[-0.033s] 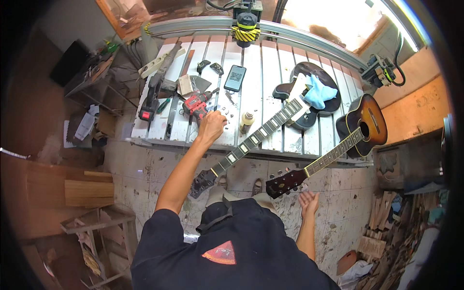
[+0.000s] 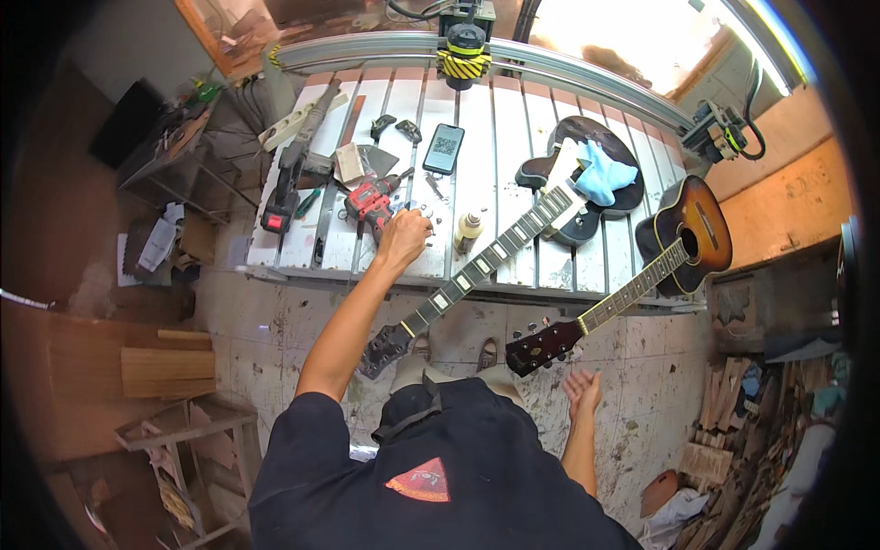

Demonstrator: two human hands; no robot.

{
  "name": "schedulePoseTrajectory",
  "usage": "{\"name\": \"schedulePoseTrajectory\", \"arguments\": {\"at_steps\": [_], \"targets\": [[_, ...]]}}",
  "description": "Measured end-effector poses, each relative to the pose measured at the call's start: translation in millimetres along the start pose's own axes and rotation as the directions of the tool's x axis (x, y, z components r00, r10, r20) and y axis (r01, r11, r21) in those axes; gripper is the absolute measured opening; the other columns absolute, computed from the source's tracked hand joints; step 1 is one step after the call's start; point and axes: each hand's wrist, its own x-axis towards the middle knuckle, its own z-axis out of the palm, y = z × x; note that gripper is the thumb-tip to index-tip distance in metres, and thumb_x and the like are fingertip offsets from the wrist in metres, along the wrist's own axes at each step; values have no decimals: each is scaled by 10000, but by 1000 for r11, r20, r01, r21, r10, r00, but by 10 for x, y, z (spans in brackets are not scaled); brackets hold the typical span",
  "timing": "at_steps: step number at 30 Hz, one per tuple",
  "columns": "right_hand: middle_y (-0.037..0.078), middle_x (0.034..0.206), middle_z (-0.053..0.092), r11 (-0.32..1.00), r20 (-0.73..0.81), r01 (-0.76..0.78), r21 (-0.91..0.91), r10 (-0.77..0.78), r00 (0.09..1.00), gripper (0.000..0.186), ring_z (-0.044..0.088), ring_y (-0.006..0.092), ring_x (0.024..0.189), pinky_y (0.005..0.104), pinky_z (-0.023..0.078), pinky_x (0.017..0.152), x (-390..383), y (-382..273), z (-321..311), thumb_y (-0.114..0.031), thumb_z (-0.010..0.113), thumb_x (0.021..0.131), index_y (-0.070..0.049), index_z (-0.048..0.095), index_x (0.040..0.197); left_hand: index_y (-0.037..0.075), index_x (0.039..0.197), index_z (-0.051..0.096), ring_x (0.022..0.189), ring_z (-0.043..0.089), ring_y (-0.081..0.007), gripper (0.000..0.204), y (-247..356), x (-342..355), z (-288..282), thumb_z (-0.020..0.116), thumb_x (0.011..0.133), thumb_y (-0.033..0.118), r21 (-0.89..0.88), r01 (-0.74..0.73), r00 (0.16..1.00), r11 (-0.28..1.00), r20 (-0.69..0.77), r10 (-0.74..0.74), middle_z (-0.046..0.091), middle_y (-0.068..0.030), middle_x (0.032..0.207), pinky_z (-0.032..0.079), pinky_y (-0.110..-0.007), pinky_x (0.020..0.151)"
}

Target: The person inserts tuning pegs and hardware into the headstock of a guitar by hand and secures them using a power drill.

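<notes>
My left hand (image 2: 404,238) reaches over the near part of the slatted table, fingers curled down and drawn together among small loose parts (image 2: 434,221). What its fingertips hold, if anything, is too small to make out. Just left of it lies a red and black cordless drill (image 2: 370,202). To its right stands a small bottle (image 2: 467,232) of pale liquid. My right hand (image 2: 583,392) hangs low beyond the table edge, palm up with fingers apart, holding nothing. Nearest to it is the dark headstock (image 2: 543,348) of a sunburst acoustic guitar (image 2: 701,234), which leans against the table.
A dark electric guitar (image 2: 612,137) bears a blue cloth (image 2: 606,174); its neck (image 2: 495,254) juts past the table edge. A phone (image 2: 445,148), a long power tool (image 2: 291,183) and a sanding block (image 2: 349,163) lie on the table (image 2: 541,270). A gantry rail (image 2: 367,46) spans the back.
</notes>
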Motion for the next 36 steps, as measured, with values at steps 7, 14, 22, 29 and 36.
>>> {"name": "schedulePoseTrajectory", "arguments": {"at_steps": [7, 14, 22, 29, 36], "targets": [[209, 958, 703, 967, -302, -190, -169, 132, 944, 615, 711, 307, 746, 423, 619, 623, -1034, 1189, -949, -527, 440, 1052, 57, 597, 1163, 51, 887, 768, 924, 692, -373, 113, -196, 334, 313, 744, 797, 115, -97, -29, 969, 995, 243, 52, 696, -183, 907, 563, -460, 828], [159, 777, 703, 715, -235, -300, -631, 193, 953, 484, 674, 245, 568, 357, 568, 518, -1882, 1777, -947, -444, 541, 1032, 26, 654, 1010, 40, 942, 773, 902, 694, -380, 183, -415, 336, 449, 750, 799, 152, -131, -96, 967, 987, 223, 124, 691, -212, 922, 549, -462, 828], [131, 813, 713, 823, -108, -186, -537, 151, 983, 407, 688, 197, 635, 328, 557, 567, -1584, 1671, -711, -364, 605, 1014, 31, 691, 980, 41, 954, 791, 911, 669, -368, 157, -447, 444, 199, 726, 829, 111, -280, -81, 968, 957, 209, 143, 667, -191, 914, 546, -434, 849], [105, 845, 713, 806, -94, -139, -576, 103, 990, 392, 693, 179, 680, 304, 552, 588, -1424, 1375, -432, -382, 668, 983, 9, 691, 1002, 23, 895, 768, 900, 677, -382, 115, -449, 368, 320, 742, 841, 121, -214, -147, 963, 966, 193, 190, 653, -204, 916, 552, -454, 822], [92, 799, 704, 789, -81, -172, -590, 154, 985, 340, 665, 162, 639, 295, 534, 567, -1559, 1568, -489, -343, 722, 950, -5, 685, 946, -9, 866, 693, 904, 690, -403, 144, -377, 345, 383, 744, 818, 116, -105, -201, 950, 974, 223, 220, 660, -250, 905, 560, -485, 806]]}}
